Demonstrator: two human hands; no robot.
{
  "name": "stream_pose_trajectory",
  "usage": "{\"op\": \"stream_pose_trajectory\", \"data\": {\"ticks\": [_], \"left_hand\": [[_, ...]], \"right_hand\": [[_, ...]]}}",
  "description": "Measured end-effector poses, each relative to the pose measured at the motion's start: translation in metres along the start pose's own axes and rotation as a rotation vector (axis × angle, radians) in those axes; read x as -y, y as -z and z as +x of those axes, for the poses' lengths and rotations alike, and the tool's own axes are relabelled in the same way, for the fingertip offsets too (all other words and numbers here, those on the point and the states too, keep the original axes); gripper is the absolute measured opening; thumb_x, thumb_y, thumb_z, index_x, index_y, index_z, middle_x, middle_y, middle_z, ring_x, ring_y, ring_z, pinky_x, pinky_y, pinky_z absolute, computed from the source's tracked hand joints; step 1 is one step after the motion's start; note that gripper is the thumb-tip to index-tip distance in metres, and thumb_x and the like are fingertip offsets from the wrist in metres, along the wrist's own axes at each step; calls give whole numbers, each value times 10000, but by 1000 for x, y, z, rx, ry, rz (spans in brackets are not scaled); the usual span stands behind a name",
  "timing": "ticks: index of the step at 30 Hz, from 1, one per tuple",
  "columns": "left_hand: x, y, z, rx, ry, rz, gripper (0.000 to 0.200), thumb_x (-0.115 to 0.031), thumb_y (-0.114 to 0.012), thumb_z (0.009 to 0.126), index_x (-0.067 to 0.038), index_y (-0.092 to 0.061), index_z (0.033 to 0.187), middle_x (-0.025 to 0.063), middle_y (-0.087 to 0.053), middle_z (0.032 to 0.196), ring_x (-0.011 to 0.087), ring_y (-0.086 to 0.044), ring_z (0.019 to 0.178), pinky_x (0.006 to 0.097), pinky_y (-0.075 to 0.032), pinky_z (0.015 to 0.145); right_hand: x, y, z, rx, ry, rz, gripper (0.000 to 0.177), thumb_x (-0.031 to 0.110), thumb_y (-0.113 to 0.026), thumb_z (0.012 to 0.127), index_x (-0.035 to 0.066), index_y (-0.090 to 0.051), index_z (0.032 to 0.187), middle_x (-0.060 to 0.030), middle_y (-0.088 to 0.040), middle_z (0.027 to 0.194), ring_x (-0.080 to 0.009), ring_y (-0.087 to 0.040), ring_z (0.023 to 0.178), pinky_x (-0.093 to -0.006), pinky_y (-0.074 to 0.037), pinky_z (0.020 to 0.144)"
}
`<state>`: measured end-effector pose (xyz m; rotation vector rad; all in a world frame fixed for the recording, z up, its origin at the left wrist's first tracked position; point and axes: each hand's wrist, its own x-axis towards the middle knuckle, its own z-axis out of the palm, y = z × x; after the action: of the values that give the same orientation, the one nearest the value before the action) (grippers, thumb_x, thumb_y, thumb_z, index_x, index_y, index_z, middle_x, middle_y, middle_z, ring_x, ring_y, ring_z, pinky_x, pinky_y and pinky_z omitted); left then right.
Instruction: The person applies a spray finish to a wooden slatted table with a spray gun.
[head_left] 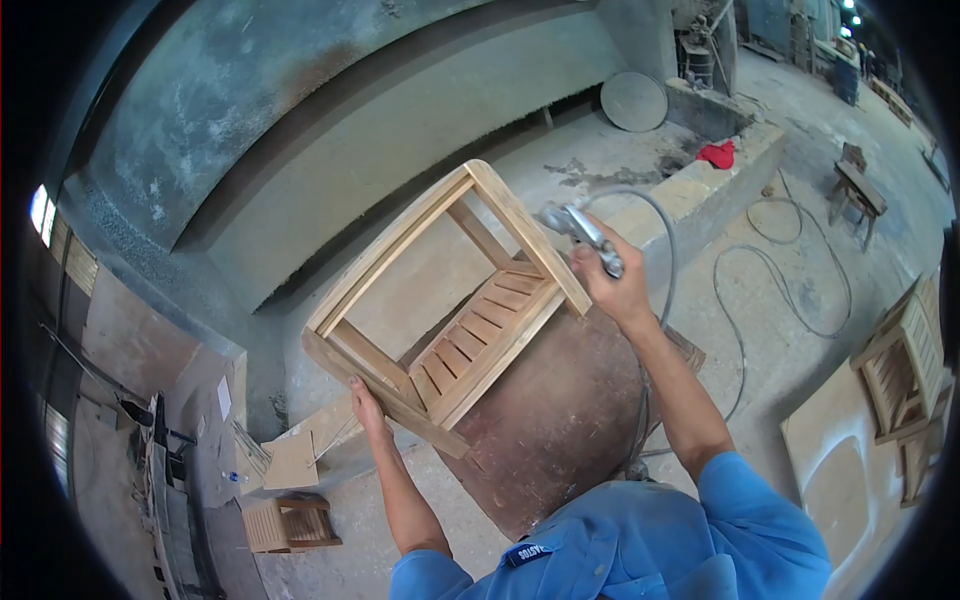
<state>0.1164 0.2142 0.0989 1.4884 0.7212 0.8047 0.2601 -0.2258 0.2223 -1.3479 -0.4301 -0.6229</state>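
A small wooden stand (480,345) with a slatted lower shelf and an open rectangular frame rests tilted on a brown, worn work surface (560,430). My left hand (368,408) grips the stand's left side piece, thumb on the near side and the other fingers mostly hidden. In my right hand (618,285) is a metal spray gun (590,238), its front end pointing at the stand's right side from close by. A grey hose (668,235) loops from the gun down behind my right forearm.
Beyond the stand is a low-walled booth (690,200) with a red cloth (716,154) on its ledge and a round disc (634,101). Hose coils (775,255) lie on the floor at right. Other wooden pieces (893,375) stand on a board; another (290,524) sits lower left.
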Motion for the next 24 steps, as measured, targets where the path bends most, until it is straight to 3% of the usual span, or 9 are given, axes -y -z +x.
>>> {"op": "stream_pose_trajectory", "data": {"ticks": [1,3,7,9,11,13,17,24], "left_hand": [[0,2,1,8,5,12,772,-634,-493,922,53,-540,1272,157,-574,1237,222,-519,1141,337,-382,1006],[1,7,4,46,74,86,944,-709,-510,859,29,-374,1431,209,-434,1428,312,-448,1289,414,-377,1035],[-2,4,10,-26,61,89,767,-610,-520,921,62,-513,1289,169,-564,1247,226,-523,1138,340,-395,996],[-17,2,12,-67,-60,327,728,-526,-614,897,67,-481,1297,178,-574,1215,238,-543,1112,354,-417,972],[-51,-9,9,13,-233,307,719,-432,-718,838,69,-460,1286,183,-585,1178,259,-570,1075,373,-444,940],[-49,-9,43,-52,-385,397,701,-354,-768,791,62,-467,1267,172,-596,1154,267,-587,1049,377,-455,923],[-39,-2,82,-40,-319,430,600,-228,-755,748,28,-513,1234,142,-617,1130,256,-605,1008,374,-469,899],[-29,7,124,75,-250,419,611,-245,-757,747,1,-518,1253,125,-611,1147,250,-606,1005,389,-475,879]], "right_hand": [[2,-2,4,41,-21,-26,406,225,-694,891,-30,-618,1197,-122,-706,891,-127,-633,788,-272,-508,729],[9,0,4,97,-82,-102,437,256,-731,864,-29,-630,1180,-165,-709,952,-151,-649,865,-273,-504,788],[-8,17,-24,82,-76,-193,430,253,-722,866,-12,-629,1192,-176,-711,991,-173,-661,925,-284,-500,827],[-13,34,-45,100,-174,-158,416,242,-717,863,11,-634,1198,-176,-705,1047,-200,-664,988,-304,-497,864],[-14,49,-66,98,-232,-205,414,238,-717,859,17,-635,1199,-179,-697,1076,-216,-660,1016,-313,-492,884],[-14,62,-80,100,-272,-251,413,234,-716,854,23,-636,1200,-181,-689,1104,-232,-655,1044,-322,-487,904],[-15,85,-102,135,-311,-325,417,240,-726,840,37,-644,1195,-192,-672,1138,-278,-649,1068,-336,-483,922],[-3,86,-106,101,-201,-302,444,280,-759,811,48,-657,1175,-199,-688,1056,-307,-677,983,-348,-512,849]]}}
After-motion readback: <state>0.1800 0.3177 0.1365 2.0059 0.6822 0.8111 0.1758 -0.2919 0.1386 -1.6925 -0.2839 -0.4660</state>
